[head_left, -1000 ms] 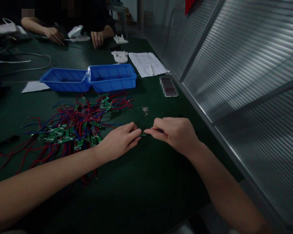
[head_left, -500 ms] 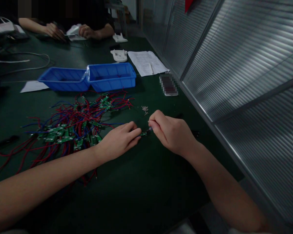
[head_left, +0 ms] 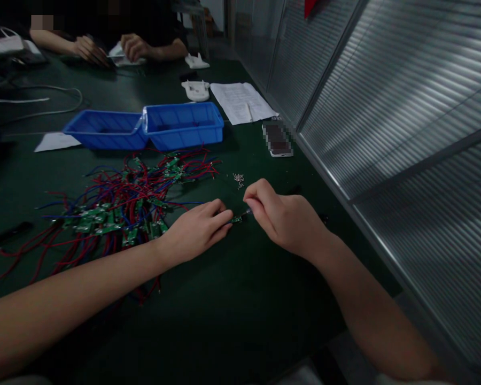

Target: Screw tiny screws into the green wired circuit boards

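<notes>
My left hand (head_left: 204,227) rests on the table, its fingers closed on the end of a small green circuit board (head_left: 237,220). Facing it, my right hand (head_left: 280,214) is pinched around a slim tool (head_left: 248,210) whose thin metal tip points at the board. Most of that tool is hidden in the fist, so its exact kind does not show. Beyond the hands lies a little heap of tiny metal parts (head_left: 238,179). Left of my left hand spreads a pile of green circuit boards (head_left: 100,218) with red and blue wires.
Two blue bins (head_left: 184,128) stand behind the wires. Printed paper (head_left: 242,101) and a phone (head_left: 278,139) lie at the right, near a partition with blinds (head_left: 404,107). Across the table, a co-worker's hands (head_left: 133,47) handle something white. A dark tool (head_left: 8,234) lies far left.
My right hand has turned slightly around the slim tool, and more of its thin tip shows. My left hand and the board stay in place. The co-worker's hand on the right has shifted slightly.
</notes>
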### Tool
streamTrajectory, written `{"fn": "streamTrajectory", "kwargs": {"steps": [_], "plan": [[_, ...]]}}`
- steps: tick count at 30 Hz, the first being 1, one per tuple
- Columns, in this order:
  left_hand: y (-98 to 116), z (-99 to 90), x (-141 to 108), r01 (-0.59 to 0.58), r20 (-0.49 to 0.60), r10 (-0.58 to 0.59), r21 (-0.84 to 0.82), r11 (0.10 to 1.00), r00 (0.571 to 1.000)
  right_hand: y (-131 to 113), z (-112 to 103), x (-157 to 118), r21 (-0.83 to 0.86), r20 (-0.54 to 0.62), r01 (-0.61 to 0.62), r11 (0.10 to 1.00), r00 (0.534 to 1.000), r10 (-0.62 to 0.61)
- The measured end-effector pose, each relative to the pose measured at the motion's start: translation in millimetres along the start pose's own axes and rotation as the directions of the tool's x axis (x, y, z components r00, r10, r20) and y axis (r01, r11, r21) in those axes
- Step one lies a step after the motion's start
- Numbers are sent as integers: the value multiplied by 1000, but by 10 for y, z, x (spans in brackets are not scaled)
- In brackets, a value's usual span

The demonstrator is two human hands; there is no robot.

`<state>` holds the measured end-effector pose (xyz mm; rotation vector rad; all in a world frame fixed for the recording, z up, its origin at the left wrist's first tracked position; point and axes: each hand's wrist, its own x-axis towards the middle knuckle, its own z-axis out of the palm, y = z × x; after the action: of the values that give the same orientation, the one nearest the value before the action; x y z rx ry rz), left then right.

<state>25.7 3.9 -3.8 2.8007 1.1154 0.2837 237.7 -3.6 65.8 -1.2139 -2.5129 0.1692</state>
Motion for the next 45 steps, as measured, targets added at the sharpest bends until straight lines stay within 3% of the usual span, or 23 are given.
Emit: {"fn": "streamTrajectory", "kwargs": {"steps": [9, 14, 18, 25, 30, 32, 36, 41, 45], "plan": [[-8, 11, -16, 8, 28, -9, 31, 999, 1000, 118, 21, -23, -76, -91, -126, 989, 989, 119], [-3, 10, 2, 23, 47, -23, 10, 1000, 999, 83, 36, 0, 168, -46, 34, 985, 999, -27], [-1, 14, 5, 15, 39, -16, 16, 1000, 999, 80, 55, 5, 64, -42, 90, 994, 995, -87], [5, 7, -8, 5, 13, -5, 43, 999, 1000, 163, 89, -9, 45, -143, -62, 997, 987, 68], [0, 6, -9, 11, 38, -11, 0, 1000, 999, 11, 77, -9, 192, -76, 117, 974, 992, -104], [-11, 15, -11, 4, 39, -4, -10, 1000, 999, -49, 86, -20, 135, -79, 156, 978, 986, -147], [-25, 30, -10, 12, 33, -11, -23, 1000, 999, -28, 136, -46, -36, -89, 135, 990, 986, -138], [-7, 15, -1, 24, 42, -22, -31, 999, 999, 65, 157, -42, -216, -237, 21, 976, 969, -73], [9, -9, 1, 22, 52, -21, -16, 1000, 998, 35, 105, -15, 9, -168, -10, 1000, 986, 11]]}}
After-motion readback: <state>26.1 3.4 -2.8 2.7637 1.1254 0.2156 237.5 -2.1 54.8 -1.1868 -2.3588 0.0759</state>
